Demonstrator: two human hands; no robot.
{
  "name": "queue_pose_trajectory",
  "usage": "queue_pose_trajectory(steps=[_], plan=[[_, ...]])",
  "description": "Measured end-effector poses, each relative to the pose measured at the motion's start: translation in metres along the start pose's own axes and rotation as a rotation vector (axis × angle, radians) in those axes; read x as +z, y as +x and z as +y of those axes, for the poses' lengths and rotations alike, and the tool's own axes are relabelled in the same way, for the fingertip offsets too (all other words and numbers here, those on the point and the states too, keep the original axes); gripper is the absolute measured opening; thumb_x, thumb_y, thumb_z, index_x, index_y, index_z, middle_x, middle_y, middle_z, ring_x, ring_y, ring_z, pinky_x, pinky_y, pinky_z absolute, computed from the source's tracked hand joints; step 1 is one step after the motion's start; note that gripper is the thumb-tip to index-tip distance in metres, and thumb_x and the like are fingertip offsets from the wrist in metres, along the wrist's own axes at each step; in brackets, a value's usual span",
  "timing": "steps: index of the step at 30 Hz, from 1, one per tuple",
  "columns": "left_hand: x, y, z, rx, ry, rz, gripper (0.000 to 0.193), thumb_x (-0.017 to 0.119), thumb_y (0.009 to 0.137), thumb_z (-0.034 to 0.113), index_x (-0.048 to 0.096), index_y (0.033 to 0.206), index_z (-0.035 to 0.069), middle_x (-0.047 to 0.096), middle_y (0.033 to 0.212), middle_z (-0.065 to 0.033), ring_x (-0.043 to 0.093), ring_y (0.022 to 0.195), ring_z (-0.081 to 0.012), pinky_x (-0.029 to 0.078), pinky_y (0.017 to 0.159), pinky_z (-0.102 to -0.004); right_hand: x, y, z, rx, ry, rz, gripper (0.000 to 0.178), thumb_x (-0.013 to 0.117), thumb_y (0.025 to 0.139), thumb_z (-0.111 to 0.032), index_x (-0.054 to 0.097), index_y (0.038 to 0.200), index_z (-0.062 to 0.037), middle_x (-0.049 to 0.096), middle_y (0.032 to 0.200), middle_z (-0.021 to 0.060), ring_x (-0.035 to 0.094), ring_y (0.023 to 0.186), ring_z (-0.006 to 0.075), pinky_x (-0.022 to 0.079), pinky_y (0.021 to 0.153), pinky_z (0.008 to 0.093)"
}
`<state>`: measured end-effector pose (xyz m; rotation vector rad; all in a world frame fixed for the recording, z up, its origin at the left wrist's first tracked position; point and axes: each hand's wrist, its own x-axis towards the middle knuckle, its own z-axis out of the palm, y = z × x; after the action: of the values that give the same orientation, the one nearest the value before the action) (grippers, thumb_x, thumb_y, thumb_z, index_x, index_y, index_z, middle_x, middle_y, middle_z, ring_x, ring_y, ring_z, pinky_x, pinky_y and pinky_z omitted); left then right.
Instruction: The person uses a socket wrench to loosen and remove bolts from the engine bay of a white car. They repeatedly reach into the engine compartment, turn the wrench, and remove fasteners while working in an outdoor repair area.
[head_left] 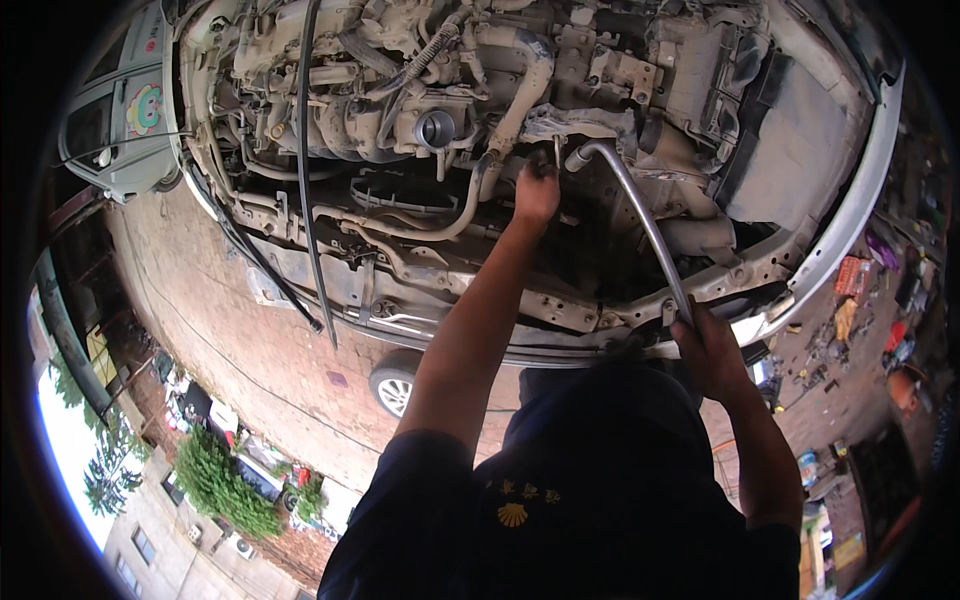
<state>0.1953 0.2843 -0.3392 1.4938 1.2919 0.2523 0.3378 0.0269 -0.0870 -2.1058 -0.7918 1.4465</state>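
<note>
In front of me is a dusty car engine bay (560,60). My right hand (708,350) is closed round the lower end of a long L-shaped socket wrench (645,220). The bar slants up and left over the bay, and its bent socket end stops just right of my left hand (538,195), apart from it. My left arm reaches deep between the hoses, the fingers curled together. What they pinch, if anything, is hidden. Beside those fingertips a thin bolt-like rod (559,152) hangs below a dirty metal bracket (580,124).
A round throttle opening (434,129) and a bent hose (525,85) lie left of my hands. A black prop bar (304,150) crosses the bay. The front crossmember (560,308) runs under my forearms. Loose parts (820,350) litter the ground at right; another vehicle (125,120) stands at left.
</note>
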Motion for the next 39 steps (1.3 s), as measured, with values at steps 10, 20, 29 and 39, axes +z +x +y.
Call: queue_pose_trajectory(steps=[10,20,29,39], plan=[[0.074,0.024,-0.037,-0.491,-0.598,0.137,0.038,0.035,0.102,0.032,0.059,0.098,0.003,0.068,0.09,-0.015,0.067,0.088,-0.0282,0.054,0.074,-0.0395,-0.001,0.015,0.017,-0.017,0.171,-0.095,0.028,0.061,0.096,-0.027,0.055,0.095,-0.0007,0.051,0.062,0.009,0.045,0.055,0.0185,0.039,0.051,0.0344],[0.012,-0.013,0.008,0.15,0.092,0.186,0.027,0.064,0.09,0.018,0.063,0.112,0.003,0.064,0.094,-0.0192,0.063,0.09,-0.0359,0.049,0.083,-0.0421,-0.01,0.054,0.001,-0.066,-0.071,-0.155,0.035,0.059,0.096,-0.037,0.055,0.091,-0.0019,0.057,0.066,0.0162,0.059,0.06,0.037,0.044,0.054,0.042],[-0.044,0.086,0.042,0.162,0.191,0.09,0.043,0.046,0.098,0.029,0.055,0.118,-0.008,0.058,0.113,-0.0331,0.053,0.108,-0.0506,0.043,0.097,-0.0508,-0.01,0.053,0.009,-0.031,0.027,-0.039,0.027,0.063,0.094,-0.027,0.053,0.087,-0.0028,0.051,0.064,0.0092,0.047,0.057,0.0198,0.038,0.053,0.035],[-0.024,0.196,-0.023,0.373,1.065,-0.292,0.031,0.05,0.089,0.018,0.061,0.113,0.001,0.066,0.102,-0.0257,0.066,0.091,-0.0374,0.054,0.078,-0.0497,-0.01,0.045,0.025,-0.102,0.238,-0.069,0.018,0.065,0.09,-0.015,0.053,0.085,-0.0026,0.051,0.064,0.0067,0.043,0.054,0.0165,0.035,0.049,0.0314]])
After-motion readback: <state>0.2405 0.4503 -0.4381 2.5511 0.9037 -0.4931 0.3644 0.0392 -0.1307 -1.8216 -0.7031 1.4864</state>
